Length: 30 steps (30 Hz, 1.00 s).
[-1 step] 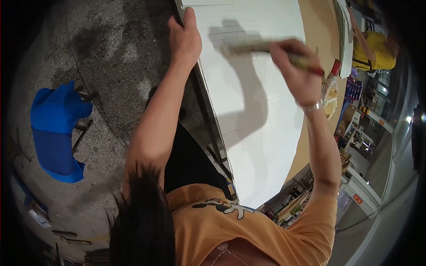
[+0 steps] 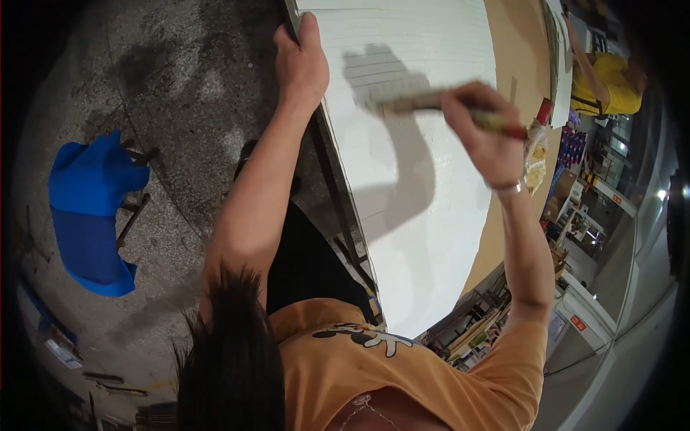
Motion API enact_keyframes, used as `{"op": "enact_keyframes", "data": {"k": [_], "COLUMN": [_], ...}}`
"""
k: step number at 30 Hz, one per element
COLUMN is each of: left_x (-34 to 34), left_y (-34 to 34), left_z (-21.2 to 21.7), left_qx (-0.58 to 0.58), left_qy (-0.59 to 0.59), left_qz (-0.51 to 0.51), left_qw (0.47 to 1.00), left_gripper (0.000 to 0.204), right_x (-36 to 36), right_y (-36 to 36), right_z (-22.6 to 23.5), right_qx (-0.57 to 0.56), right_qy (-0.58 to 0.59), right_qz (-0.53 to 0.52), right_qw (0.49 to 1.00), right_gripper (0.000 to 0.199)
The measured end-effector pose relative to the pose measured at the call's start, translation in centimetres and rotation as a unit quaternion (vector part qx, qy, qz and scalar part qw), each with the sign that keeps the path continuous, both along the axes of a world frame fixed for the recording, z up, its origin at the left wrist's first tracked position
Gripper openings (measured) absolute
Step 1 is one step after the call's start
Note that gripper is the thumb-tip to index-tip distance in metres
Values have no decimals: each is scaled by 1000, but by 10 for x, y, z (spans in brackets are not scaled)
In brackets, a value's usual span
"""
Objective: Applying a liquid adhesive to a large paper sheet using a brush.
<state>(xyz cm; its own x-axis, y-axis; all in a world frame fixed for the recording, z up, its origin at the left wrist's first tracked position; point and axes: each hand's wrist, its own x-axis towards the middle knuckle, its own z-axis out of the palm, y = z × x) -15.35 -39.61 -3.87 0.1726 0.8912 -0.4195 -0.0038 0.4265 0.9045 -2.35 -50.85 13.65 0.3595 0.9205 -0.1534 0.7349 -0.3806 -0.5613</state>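
My right hand is closed round the handle of a wide paintbrush, which has a red end. The brush head is blurred by motion over a large white sheet marked with fine parallel lines; I cannot tell whether its bristles touch the sheet. A dark shadow of hand and brush falls across the white surface. At the sheet's left edge, my left hand grips the border, thumb on top and the other fingers curled over the side, partly hidden.
Brown board shows along the sheet's right side. Crumpled plastic wrapping with a red piece lies there. A person in yellow is at the upper right. A stool draped in blue cloth stands on the speckled floor to the left.
The paintbrush and my right hand have shifted slightly toward me, and their shadow has moved with them. My left hand stays at the edge almost unmoved.
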Motion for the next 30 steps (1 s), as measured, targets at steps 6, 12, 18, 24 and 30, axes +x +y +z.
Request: {"op": "enact_keyframes", "data": {"k": [6,12,18,24,30], "left_x": [4,1,4,-1,6], "left_y": [-1,-2,3,5,1], "left_z": [2,4,16,13,8], "left_qx": [34,11,-38,2,20], "left_qy": [-11,-22,14,47,27], "left_qz": [0,4,2,-17,6], "left_qw": [999,1000,999,999,999], "left_gripper": [73,71,67,68,66], "right_x": [2,5,1,0,1], "right_y": [26,31,43,25,30], "right_z": [16,-4,17,3,17], "right_qx": [67,-10,65,-63,84], "right_qy": [12,-30,-3,-45,-26], "right_qz": [-25,23,-3,60,-6], "right_qw": [997,999,998,995,996], "right_gripper": [17,20,21,23,20]}}
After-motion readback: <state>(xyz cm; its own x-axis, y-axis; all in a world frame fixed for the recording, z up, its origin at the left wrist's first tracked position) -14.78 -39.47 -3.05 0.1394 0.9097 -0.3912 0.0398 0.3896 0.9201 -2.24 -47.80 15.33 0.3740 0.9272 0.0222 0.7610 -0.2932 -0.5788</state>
